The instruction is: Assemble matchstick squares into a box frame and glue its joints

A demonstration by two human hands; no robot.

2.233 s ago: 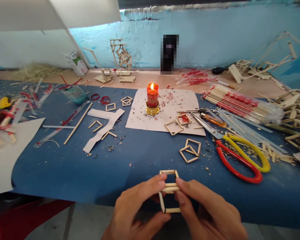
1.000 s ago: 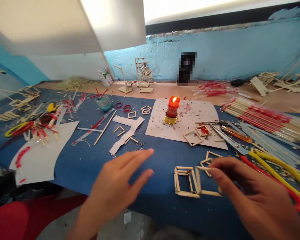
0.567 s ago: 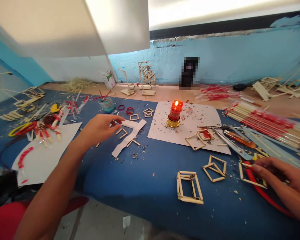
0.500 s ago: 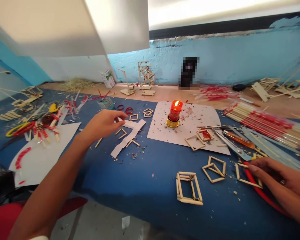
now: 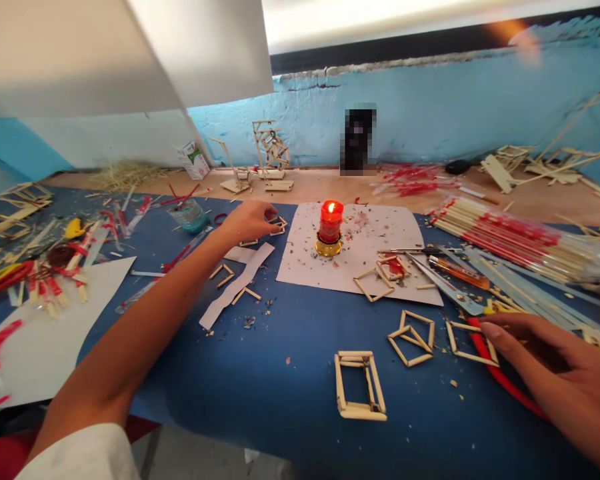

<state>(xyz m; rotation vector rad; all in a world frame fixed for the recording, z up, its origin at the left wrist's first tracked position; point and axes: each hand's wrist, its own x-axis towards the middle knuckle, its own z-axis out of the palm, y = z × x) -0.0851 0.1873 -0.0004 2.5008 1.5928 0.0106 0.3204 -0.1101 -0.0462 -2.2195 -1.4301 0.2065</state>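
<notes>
My left hand (image 5: 254, 221) reaches across the table with bent fingers at a small wooden stick frame (image 5: 281, 224), which still lies on the tabletop between thumb and fingers. Near that hand are a curved white paper strip (image 5: 245, 283) and angled stick pieces (image 5: 223, 275). At the right, my right hand (image 5: 540, 357) has thumb and fingertips closed at the upper right corner of a square stick frame (image 5: 473, 358); its palm side is partly hidden. Left of it lie two joined stick squares (image 5: 415, 339) and a box-shaped stick frame (image 5: 361, 411).
A lit red candle (image 5: 331, 223) in a gold holder stands on white paper (image 5: 305, 260). A box cutter (image 5: 445, 283), orange lighter (image 5: 460, 272) and bagged sticks (image 5: 520, 247) lie right. A glass jar (image 5: 189, 217) and stick models (image 5: 271, 150) stand further back.
My left hand has moved right and forward onto the small stick frame. My right hand stays at the square stick frame, which has shifted slightly left. The view has turned a little right.
</notes>
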